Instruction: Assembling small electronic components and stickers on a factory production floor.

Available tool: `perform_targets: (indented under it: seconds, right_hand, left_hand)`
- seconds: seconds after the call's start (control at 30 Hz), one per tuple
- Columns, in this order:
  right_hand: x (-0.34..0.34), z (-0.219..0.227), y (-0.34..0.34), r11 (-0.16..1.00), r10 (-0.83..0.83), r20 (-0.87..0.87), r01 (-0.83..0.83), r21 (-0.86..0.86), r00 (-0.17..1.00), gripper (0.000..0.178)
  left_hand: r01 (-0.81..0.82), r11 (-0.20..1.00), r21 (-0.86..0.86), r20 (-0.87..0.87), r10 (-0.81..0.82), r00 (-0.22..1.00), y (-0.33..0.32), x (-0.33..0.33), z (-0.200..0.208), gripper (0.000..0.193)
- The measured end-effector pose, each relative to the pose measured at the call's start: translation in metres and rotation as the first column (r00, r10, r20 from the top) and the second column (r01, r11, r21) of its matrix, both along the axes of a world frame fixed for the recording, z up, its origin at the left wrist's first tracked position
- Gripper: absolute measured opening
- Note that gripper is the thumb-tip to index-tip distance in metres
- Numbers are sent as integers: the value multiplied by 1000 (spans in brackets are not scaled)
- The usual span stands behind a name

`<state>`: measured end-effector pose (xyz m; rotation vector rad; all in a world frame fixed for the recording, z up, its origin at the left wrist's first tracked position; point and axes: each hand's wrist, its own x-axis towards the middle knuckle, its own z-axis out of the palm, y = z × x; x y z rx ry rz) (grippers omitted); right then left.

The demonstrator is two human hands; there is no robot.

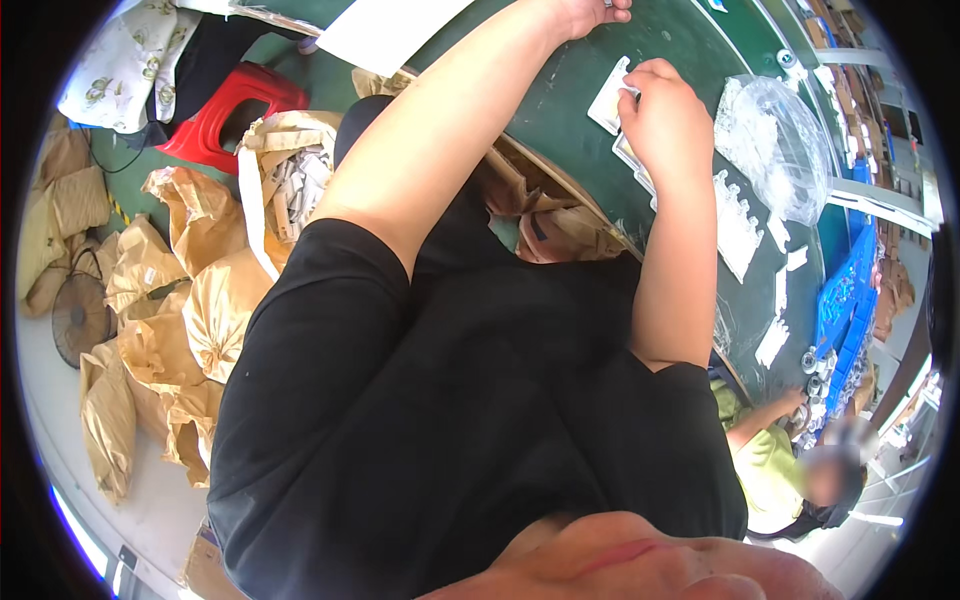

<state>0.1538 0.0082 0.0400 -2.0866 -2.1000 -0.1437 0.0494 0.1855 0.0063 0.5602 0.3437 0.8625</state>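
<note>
My left hand [582,14] reaches to the top edge of the head view, where the picture cuts it off. Its visible fingers are curled together, with a small shiny bit between them too tiny to name. My right hand [668,122] is over the green table, thumb and fingers bent in a pinch at the edge of a flat white plastic plate [606,104]. More thin white plates [630,158] lie partly hidden under the right wrist. Right of the right forearm sits a row of white toothed plastic pieces [738,228].
A clear plastic bag [775,150] of white parts and blue bins [846,290] stand to the right. A co-worker in a yellow-green shirt [768,478] sits at lower right. On the left are brown paper sacks [225,325], a red stool [225,120] and a fan [82,308].
</note>
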Motion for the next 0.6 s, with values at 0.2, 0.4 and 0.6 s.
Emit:
perform_targets:
  seconds: [0.2, 0.4, 0.6]
  right_hand:
    - [17, 2, 2, 990, 64, -118, -48, 135, 991, 16]
    - [8, 15, 11, 885, 222, -361, -31, 465, 906, 15]
    - [7, 8, 16, 870, 204, -381, 11, 493, 902, 20]
  left_hand:
    - [-116, 991, -66, -367, 84, 926, -19, 10, 32, 24]
    - [324, 946, 27, 162, -324, 932, -18, -8, 16, 50]
    - [671, 708, 221, 468, -680, 564, -27, -14, 20, 77]
